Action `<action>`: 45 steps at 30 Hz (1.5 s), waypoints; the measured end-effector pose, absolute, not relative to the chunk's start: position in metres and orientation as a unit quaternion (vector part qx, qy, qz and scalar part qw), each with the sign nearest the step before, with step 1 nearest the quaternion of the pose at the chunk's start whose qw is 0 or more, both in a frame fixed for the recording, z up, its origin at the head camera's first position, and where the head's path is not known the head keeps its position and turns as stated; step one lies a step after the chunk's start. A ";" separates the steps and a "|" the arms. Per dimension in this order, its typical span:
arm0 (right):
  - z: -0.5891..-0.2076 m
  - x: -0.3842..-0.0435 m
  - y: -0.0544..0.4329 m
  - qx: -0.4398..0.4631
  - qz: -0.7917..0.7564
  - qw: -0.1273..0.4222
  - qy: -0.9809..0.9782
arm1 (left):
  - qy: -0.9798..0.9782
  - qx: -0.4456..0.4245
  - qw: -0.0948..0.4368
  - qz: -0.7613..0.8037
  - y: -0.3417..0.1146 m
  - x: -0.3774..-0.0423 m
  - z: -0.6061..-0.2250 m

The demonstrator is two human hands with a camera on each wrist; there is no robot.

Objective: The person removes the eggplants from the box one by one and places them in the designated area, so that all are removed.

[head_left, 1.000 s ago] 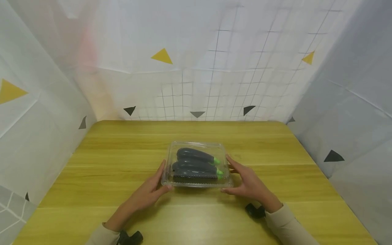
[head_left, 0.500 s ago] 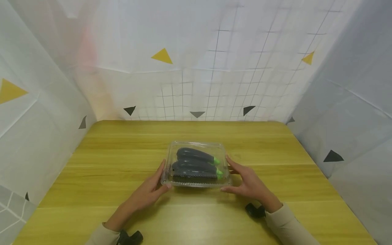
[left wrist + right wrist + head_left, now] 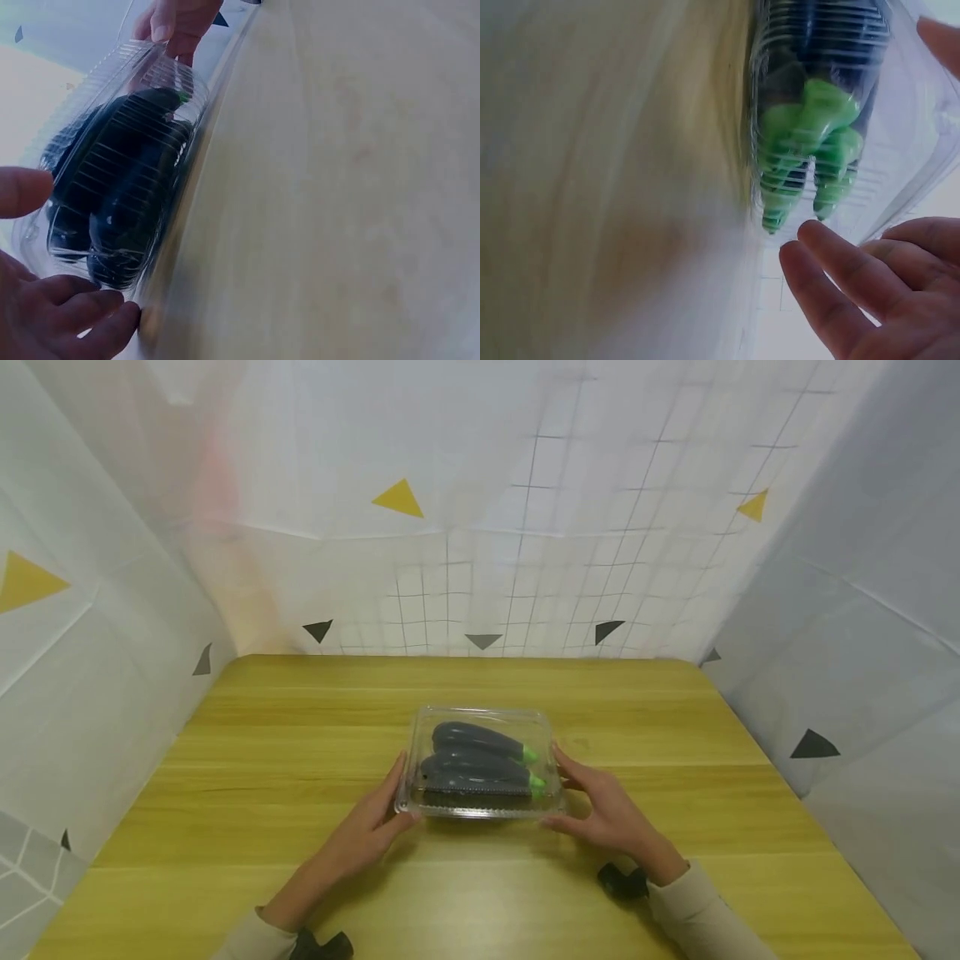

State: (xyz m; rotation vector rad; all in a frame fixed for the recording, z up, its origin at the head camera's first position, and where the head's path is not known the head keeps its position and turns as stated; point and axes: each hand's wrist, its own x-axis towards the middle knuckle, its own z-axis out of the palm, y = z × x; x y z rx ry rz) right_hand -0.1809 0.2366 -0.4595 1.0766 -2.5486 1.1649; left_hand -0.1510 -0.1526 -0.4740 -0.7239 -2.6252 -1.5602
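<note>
A clear plastic clamshell box [image 3: 480, 717], its lid down, lies mid-table with dark eggplants [image 3: 476, 768] inside. Their green stem ends [image 3: 829, 109] point to the right. My left hand [image 3: 363, 827] holds the box's left end, thumb [image 3: 22, 191] at the front corner and fingers [image 3: 82, 307] bent along the side near the base. At the opposite end, my right hand [image 3: 607, 802] holds the other side. Its thumb is at the front right corner, and its fingertips [image 3: 810, 232] meet the ribbed end wall.
The wooden table [image 3: 480, 893] extends around the box. White sheets with triangles and grid lines form a back wall [image 3: 480, 568] and side walls [image 3: 885, 677]. Black wrist devices [image 3: 622, 881] hang below both forearms, close over the table.
The box's front right corner has drawn slightly inward to the left. My right hand has shifted very slightly with it; my left hand stays nearly in place.
</note>
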 end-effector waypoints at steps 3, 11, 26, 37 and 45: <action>-0.460 -0.180 0.235 0.368 0.410 0.067 -0.832 | -0.837 -0.231 0.013 -0.496 -0.152 -0.151 -0.475; -0.465 -0.180 0.235 0.392 0.454 0.054 -0.798 | -0.830 -0.240 0.028 -0.502 -0.150 -0.152 -0.477; -0.473 -0.181 0.238 0.406 0.461 0.086 -0.784 | -0.830 -0.206 0.088 -0.511 -0.144 -0.154 -0.482; -0.474 -0.175 0.224 0.369 0.433 0.192 -0.800 | -0.856 -0.170 0.087 -0.480 -0.147 -0.157 -0.480; -0.481 -0.177 0.224 0.303 0.520 0.132 -0.788 | -0.851 -0.170 0.084 -0.490 -0.151 -0.159 -0.482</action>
